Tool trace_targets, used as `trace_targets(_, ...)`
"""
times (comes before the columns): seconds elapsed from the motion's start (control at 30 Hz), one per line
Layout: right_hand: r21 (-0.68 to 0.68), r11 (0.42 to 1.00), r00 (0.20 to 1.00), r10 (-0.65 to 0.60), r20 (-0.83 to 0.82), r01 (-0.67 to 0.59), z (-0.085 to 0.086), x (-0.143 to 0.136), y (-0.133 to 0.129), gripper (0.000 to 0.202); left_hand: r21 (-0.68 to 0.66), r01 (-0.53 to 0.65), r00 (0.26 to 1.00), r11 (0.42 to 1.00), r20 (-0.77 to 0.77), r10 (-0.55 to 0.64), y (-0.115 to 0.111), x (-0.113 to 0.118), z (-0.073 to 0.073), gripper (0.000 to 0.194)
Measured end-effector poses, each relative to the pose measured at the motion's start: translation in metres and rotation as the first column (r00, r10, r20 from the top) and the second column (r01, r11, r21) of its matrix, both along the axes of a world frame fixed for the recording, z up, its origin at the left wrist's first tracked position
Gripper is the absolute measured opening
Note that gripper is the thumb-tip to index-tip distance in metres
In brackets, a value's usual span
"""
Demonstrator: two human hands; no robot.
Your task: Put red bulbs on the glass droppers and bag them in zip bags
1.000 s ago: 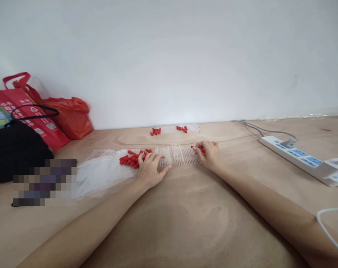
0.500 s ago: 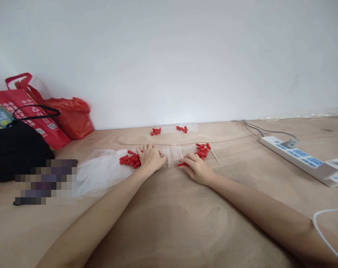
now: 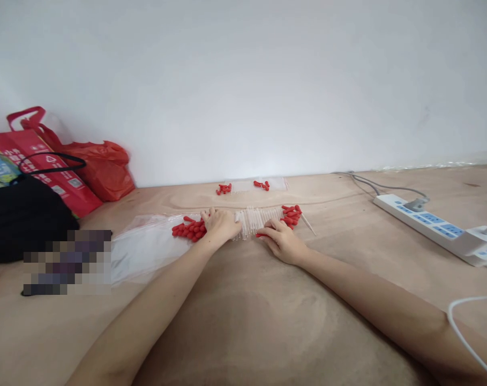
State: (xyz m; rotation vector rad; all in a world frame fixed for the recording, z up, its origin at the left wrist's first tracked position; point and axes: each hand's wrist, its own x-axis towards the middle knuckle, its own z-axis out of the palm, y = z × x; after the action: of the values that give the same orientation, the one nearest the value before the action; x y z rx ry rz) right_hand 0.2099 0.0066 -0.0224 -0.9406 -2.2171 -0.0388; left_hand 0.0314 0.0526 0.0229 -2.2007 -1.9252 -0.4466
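R hand (image 3: 285, 244) is at near edge of the tube row, thumb & fingers pinched narrow, looks like on one red piece (image 3: 260, 235), partly hidden by fingertips. L hand (image 3: 221, 225) is palm-down btwn the L red pile (image 3: 189, 229) and L end of the clear tubes (image 3: 250, 221), fingers bent, spread a bit; can't tell if it grips a tube or just rests on them. Tubes lie side by side across middle of tabletop (image 3: 247, 300), roughly pointing away from the person. R red pile (image 3: 290, 216) is at R end of row, just beyond R hand; one slanted tube (image 3: 308, 225) sticks out there w/ a red piece at its upper end, can't tell if fitted. Step in hand, my read: R hand handling a single red piece at the tubes' near ends, L hand at the row. Next move prob calls for a light fingertip pinch, red piece lined up w/ a tube end, L hand steadying, since tubes look thin & apt to roll. Behind: flat clear bag (image 3: 243, 185) w/ more red pieces by it. Power strip (image 3: 432, 228) far R, well apart.
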Motion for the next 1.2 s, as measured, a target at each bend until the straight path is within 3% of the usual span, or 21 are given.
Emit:
trace_targets(0.1, -0.005, 1.000, 1.000, -0.019, 0.006, 0.019, 0.001, 0.001, -0.001, 0.018, -0.027, 0.066, 0.997, 0.997, 0.030, -0.065, -0.006, -0.002, 0.008, 0.021)
trace_targets(0.23, -0.026, 0.999, 1.000, -0.029, -0.005, 0.028, 0.003, 0.002, -0.002, 0.015, -0.026, 0.240, 0.968, 0.970, 0.075, -0.238, -0.022, -0.013, 0.012, 0.019)
trace_targets(0.33, -0.038, 0.999, 0.999, -0.035, -0.009, 0.034, 0.003, 0.002, -0.002, 0.014, 0.083, 0.458, 0.883, 0.885, 0.075, -0.464, -0.036, -0.026, 0.001, 0.019)
trace_targets(0.43, -0.040, 0.999, 0.999, -0.031, -0.035, 0.030, 0.000, 0.001, -0.001, 0.015, 0.182, 0.554, 0.816, 0.813, 0.076, -0.573, -0.045, -0.037, -0.016, 0.023)
trace_targets(0.57, -0.025, 1.000, 0.997, -0.016, -0.069, 0.014, -0.004, 0.000, 0.000, 0.020, 0.200, 0.585, 0.789, 0.786, 0.084, -0.609, -0.048, -0.041, -0.029, 0.027)
trace_targets(0.97, 0.006, 0.996, 0.992, 0.092, -0.086, -0.091, 0.001, -0.002, -0.004, 0.018, 0.177, 0.577, 0.802, 0.797, 0.062, -0.594, -0.049, -0.037, -0.026, 0.026)
trace_targets(1.2, 0.019, 0.986, 0.969, 0.167, -0.181, -0.166, -0.001, -0.002, -0.004, 0.018, 0.302, 0.649, 0.723, 0.699, 0.040, -0.689, -0.048, -0.034, -0.029, 0.021)
